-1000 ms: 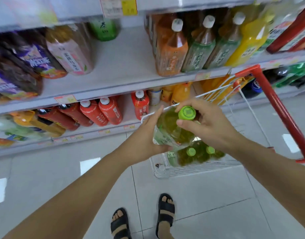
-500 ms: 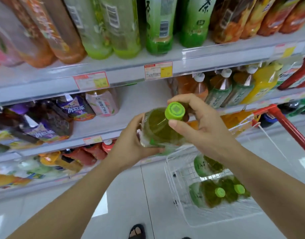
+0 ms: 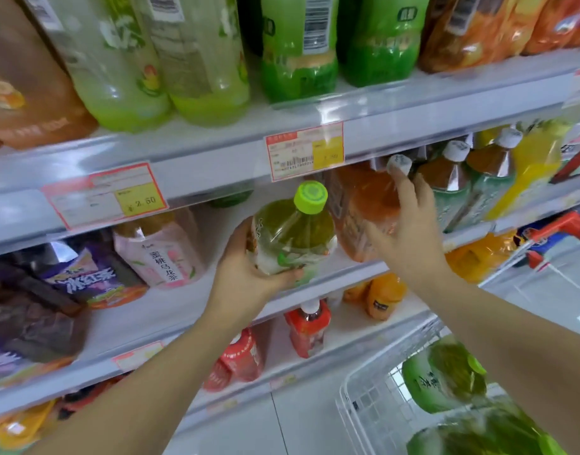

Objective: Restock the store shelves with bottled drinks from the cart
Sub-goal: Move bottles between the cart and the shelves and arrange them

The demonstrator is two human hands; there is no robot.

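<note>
A green tea bottle (image 3: pixel 293 233) with a lime-green cap is held upright in front of the middle shelf (image 3: pixel 354 274). My left hand (image 3: pixel 249 274) grips it from below and from the left side. To its right, my right hand (image 3: pixel 410 238) has its fingers spread, and it rests against an orange drink bottle (image 3: pixel 364 205) standing on that shelf. More green tea bottles (image 3: pixel 446 372) lie in the white wire cart basket (image 3: pixel 364 408) at the lower right.
The top shelf (image 3: pixel 216 152) carries green and orange bottles, with price tags (image 3: pixel 305 151) along its edge. A pink bottle (image 3: pixel 160 251) and purple packs (image 3: pixel 85 277) stand left on the middle shelf. Red bottles (image 3: pixel 306 326) fill the lower shelf. The cart's red handle (image 3: pixel 567 224) sits at the right.
The bottle has risen from the cart to the middle shelf. My right hand has let go of the cap and moved right to the orange bottle. My view has tilted upward.
</note>
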